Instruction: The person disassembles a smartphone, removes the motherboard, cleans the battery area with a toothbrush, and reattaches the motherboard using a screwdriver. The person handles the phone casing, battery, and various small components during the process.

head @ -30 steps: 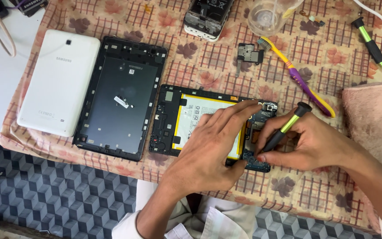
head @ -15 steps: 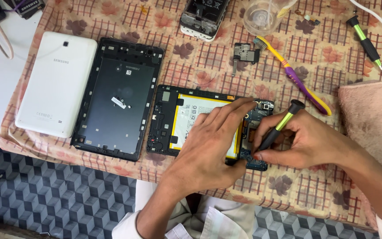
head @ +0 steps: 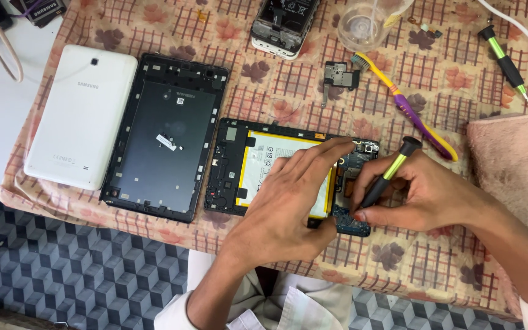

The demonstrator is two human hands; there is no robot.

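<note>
An opened tablet (head: 230, 165) lies on the patterned cloth, its yellow-edged white battery (head: 264, 162) and blue circuit board (head: 352, 223) exposed. My left hand (head: 291, 201) rests flat on the battery, with its fingers stretched toward the board's top. My right hand (head: 426, 195) grips a black-and-green screwdriver (head: 389, 174). The tool is tilted, and its tip points down at the board's lower right part.
A black tablet frame (head: 163, 134) and a white back cover (head: 80, 116) lie to the left. At the back are an opened phone (head: 285, 24), a clear cup (head: 365, 21), a small part (head: 340, 76), a yellow-purple toothbrush (head: 407, 107) and a second screwdriver (head: 508, 64). A pink towel (head: 514, 159) sits at the right.
The view has shifted slightly. Both hands stay on the open tablet, and the screwdriver has tilted a little in my right hand.
</note>
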